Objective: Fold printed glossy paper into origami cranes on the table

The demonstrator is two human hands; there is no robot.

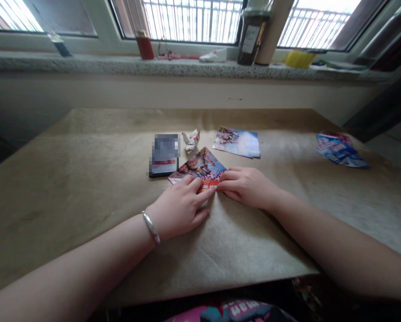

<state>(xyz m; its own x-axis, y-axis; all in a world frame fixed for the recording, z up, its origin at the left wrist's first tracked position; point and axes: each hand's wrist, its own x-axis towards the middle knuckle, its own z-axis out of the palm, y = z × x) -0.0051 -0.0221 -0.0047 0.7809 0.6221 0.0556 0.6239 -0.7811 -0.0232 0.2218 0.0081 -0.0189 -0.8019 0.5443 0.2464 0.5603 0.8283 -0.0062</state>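
Note:
A colourful printed paper sheet (pixel 203 167) lies folded on the brown paper-covered table (pixel 86 179). My left hand (pixel 180 206), with a silver bangle on its wrist, presses its fingertips onto the sheet's near edge. My right hand (pixel 245 185) presses down on the same edge from the right, fingers curled together and flat against the table. The two hands nearly meet at the fold. A small folded paper figure (pixel 191 139) stands just beyond the sheet.
A phone (pixel 165 154) lies left of the sheet. More printed sheets lie behind it (pixel 237 142) and at the far right (pixel 339 150). The window sill (pixel 120 66) holds a red jar (pixel 145 45), a dark bottle (pixel 252 38) and a yellow object (pixel 299 59).

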